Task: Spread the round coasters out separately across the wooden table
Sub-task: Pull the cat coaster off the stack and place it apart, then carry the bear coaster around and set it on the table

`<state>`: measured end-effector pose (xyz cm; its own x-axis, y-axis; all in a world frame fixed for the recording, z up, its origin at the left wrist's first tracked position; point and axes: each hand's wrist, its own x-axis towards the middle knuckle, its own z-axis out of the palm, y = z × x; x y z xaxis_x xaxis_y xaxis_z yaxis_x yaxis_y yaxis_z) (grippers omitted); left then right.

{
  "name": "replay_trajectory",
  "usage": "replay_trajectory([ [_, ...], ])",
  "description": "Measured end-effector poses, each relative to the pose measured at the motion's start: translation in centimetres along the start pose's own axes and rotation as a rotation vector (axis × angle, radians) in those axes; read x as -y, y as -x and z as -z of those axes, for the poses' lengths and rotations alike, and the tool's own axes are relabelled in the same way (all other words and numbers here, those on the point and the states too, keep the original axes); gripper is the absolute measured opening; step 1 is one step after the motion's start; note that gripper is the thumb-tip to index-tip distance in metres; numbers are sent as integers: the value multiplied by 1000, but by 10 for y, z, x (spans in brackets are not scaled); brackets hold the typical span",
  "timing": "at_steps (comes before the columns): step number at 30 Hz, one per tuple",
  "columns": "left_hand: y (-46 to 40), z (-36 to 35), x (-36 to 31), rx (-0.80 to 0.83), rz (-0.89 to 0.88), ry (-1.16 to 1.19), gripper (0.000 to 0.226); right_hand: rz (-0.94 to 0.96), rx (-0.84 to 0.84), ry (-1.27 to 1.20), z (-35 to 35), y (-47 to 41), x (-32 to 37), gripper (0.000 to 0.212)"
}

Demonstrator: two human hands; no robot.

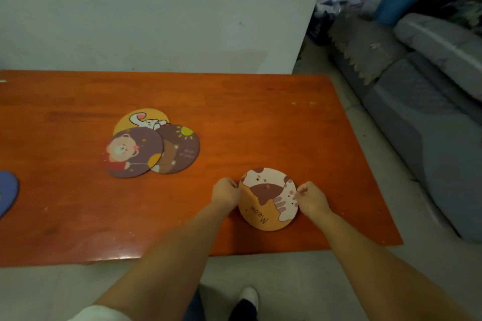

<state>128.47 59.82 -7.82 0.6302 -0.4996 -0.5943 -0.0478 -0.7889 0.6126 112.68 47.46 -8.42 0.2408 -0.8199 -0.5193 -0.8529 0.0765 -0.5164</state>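
Left hand (226, 191): fingers curled, pinching left rim of cat coaster (268, 199).
Right hand (311, 198): curled likewise, pinching its right rim.
Cat coaster: between both hands, flat or nearly so on table (260, 117), near front edge; whether fully set down, cannot tell.
Pile (152, 143): three overlapping coasters, up and left of cat coaster, well apart; left hand nearer.
Blue coaster (7, 193): far left of cat coaster, cut by frame.
Open room: bare wood behind and right of cat coaster, also between it and pile.
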Motion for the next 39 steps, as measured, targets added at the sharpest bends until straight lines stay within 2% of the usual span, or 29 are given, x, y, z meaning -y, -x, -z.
replay_trajectory([
  [4, 1, -9, 3, -62, -77, -253, 20, 45, -4, 96, -4, -4, -5, 6],
  [6, -1, -9, 3, -85, -94, -328, 24, 68, 0, 195, -4, -5, 0, 16],
  [9, -7, -2, 2, -83, -99, -325, 29, 110, 8, 299, -1, -9, 11, 31],
  [11, -10, 4, 3, -76, -96, -306, 32, 149, 3, 333, -1, -11, 21, 31],
  [14, -16, 21, 13, -98, -90, -240, 22, 225, 9, 336, -10, -13, 44, 23],
  [20, -38, 118, 58, -290, -48, -72, 10, 378, 91, 286, -65, -4, 122, 15],
  [27, -79, 249, 126, -461, 158, 30, 28, 428, 188, 223, -161, 12, 236, 20],
  [31, -104, 294, 147, -454, 234, 78, 31, 403, 228, 204, -204, 15, 280, 24],
  [33, -113, 305, 150, -420, 219, 78, 27, 368, 223, 201, -220, 13, 291, 16],
  [34, -118, 307, 150, -399, 199, 74, 27, 344, 201, 201, -225, 12, 293, 19],
  [37, -124, 305, 142, -316, 125, 42, 22, 281, 169, 184, -232, 8, 296, 47],
  [39, -127, 300, 139, -297, 120, 17, 25, 271, 194, 172, -228, 9, 298, 41],
])
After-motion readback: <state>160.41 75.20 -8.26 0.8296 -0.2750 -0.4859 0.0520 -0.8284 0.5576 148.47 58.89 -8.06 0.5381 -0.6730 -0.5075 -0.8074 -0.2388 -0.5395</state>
